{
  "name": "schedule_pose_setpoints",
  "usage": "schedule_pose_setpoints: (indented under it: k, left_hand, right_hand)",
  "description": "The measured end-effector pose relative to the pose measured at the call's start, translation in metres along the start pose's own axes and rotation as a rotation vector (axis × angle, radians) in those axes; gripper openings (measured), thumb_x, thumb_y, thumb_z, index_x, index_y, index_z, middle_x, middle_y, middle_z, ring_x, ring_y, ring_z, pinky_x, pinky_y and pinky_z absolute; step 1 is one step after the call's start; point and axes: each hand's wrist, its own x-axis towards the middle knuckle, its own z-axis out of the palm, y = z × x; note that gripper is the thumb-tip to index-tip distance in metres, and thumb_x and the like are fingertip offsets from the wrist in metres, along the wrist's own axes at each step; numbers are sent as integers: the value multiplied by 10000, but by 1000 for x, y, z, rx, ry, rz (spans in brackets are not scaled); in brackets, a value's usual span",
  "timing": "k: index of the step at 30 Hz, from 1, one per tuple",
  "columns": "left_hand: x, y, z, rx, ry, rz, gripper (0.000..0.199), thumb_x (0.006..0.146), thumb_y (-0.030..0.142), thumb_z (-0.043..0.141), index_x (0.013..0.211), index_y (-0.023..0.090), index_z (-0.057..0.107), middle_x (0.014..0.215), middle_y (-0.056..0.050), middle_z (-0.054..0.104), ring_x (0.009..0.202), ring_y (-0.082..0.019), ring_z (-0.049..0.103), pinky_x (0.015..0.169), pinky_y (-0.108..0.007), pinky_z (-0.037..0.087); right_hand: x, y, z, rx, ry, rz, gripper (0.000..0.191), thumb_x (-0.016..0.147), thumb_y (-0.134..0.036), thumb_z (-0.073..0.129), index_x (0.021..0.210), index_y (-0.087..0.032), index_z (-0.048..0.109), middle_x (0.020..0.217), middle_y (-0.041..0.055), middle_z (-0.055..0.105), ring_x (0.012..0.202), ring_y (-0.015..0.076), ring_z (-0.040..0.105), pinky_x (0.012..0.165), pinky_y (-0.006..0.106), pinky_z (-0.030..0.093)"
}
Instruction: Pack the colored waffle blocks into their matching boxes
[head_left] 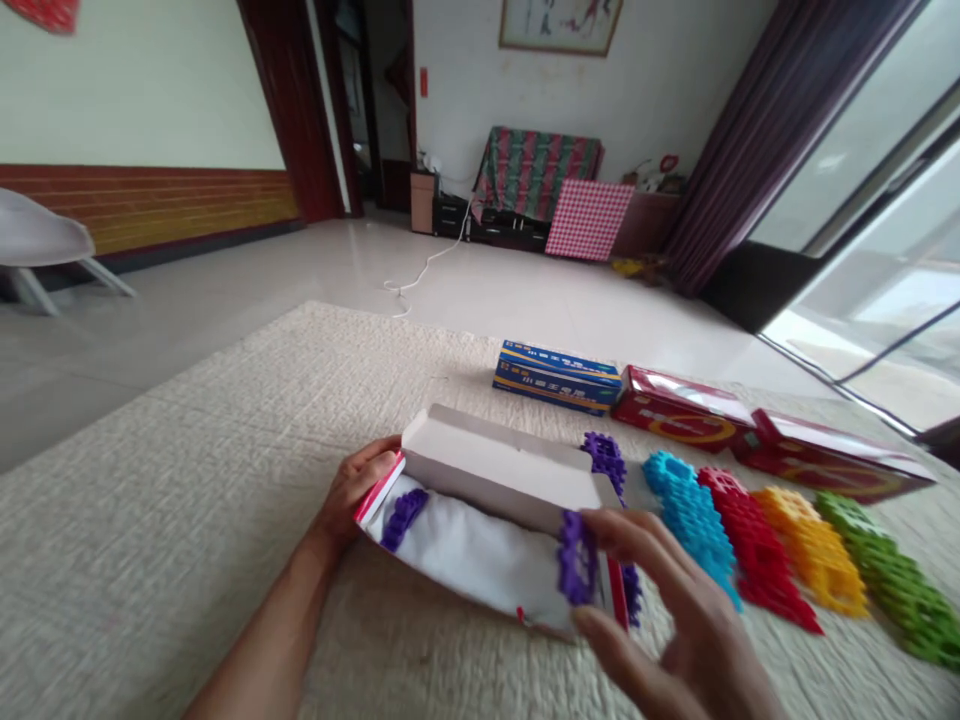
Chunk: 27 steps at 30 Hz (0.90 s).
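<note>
An open cardboard box with red ends sits before me, its lid flap raised at the back. White cloth-like stuffing fills it, and one purple plastic building piece stands at its left end. My left hand grips the box's left end. Between the thumb and fingers of my right hand is another purple piece, over the box's right end. More purple pieces lie behind and beside that end, partly hidden by the box and my hand.
Rows of blue, red, yellow and green pieces lie to the right on the cream mat. Behind them stand a blue box and two red boxes. A white cable trails across the floor beyond.
</note>
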Motion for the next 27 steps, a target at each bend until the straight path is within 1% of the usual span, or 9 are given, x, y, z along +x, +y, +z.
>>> schedule_pose_setpoints:
  k: [3, 6, 10, 15, 17, 19, 22, 25, 27]
  left_hand:
    - [1, -1, 0, -23, -6, -14, 501, 750, 487, 656, 1141, 175, 636, 866, -81, 723, 714, -224, 662, 631, -286, 493]
    - [2, -1, -1, -67, -25, -13, 479, 748, 468, 673, 1115, 162, 646, 842, -66, 725, 709, -203, 659, 630, -264, 485]
    - [1, -1, -1, -103, -78, 4, 481, 789, 430, 654, 1172, 142, 620, 850, -51, 728, 707, -193, 657, 623, -251, 471]
    - [1, -1, -2, -103, -91, 15, 494, 795, 427, 651, 1203, 151, 611, 882, -71, 730, 725, -196, 670, 649, -263, 481]
    - [1, -1, -2, -91, -74, 13, 496, 784, 435, 657, 1197, 161, 621, 873, -63, 733, 723, -198, 671, 649, -266, 481]
    - [1, -1, -2, -82, -65, 9, 492, 781, 437, 657, 1188, 162, 630, 859, -50, 734, 716, -198, 665, 637, -262, 475]
    - [2, -1, -2, -81, -53, 0, 483, 775, 444, 662, 1155, 146, 643, 847, -50, 731, 703, -193, 656, 621, -254, 469]
    - [1, 0, -1, -88, -37, -23, 514, 759, 450, 680, 1166, 141, 629, 825, -58, 726, 661, -180, 647, 588, -245, 467]
    - [-1, 2, 1, -80, -31, -42, 550, 759, 447, 683, 1211, 143, 602, 807, -53, 724, 631, -178, 641, 563, -243, 464]
  right_hand:
    - [40, -32, 28, 19, -237, -29, 412, 745, -292, 670, 1144, -252, 577, 1072, 49, 603, 906, 201, 625, 760, 338, 523]
    - [60, -41, 55, -35, -370, 9, 336, 723, -262, 672, 1050, -217, 611, 968, 34, 604, 836, 194, 613, 729, 344, 498]
    - [65, -35, 73, -107, -426, 10, 327, 723, -275, 667, 1035, -192, 616, 952, 44, 594, 790, 191, 598, 706, 347, 482]
    - [62, -30, 82, -130, -405, 9, 397, 723, -256, 686, 1104, -195, 591, 1030, 63, 587, 855, 213, 610, 758, 374, 497]
    - [59, -31, 83, -99, -380, 0, 408, 729, -249, 691, 1117, -201, 574, 1061, 66, 583, 864, 208, 615, 769, 371, 507]
    - [55, -31, 77, -60, -320, -36, 333, 776, -243, 655, 1097, -210, 569, 1079, 66, 583, 839, 183, 616, 749, 341, 516]
    - [47, -23, 53, -50, -91, -120, 164, 869, -232, 552, 1031, -227, 578, 1050, 57, 599, 813, 153, 612, 702, 288, 509]
    - [30, 2, 21, -127, 157, -124, 70, 894, -218, 524, 924, -229, 587, 952, 39, 616, 803, 146, 606, 679, 264, 496]
    - [12, 27, 3, -192, 242, -67, 50, 892, -230, 539, 884, -224, 588, 899, 28, 620, 765, 140, 602, 661, 259, 497]
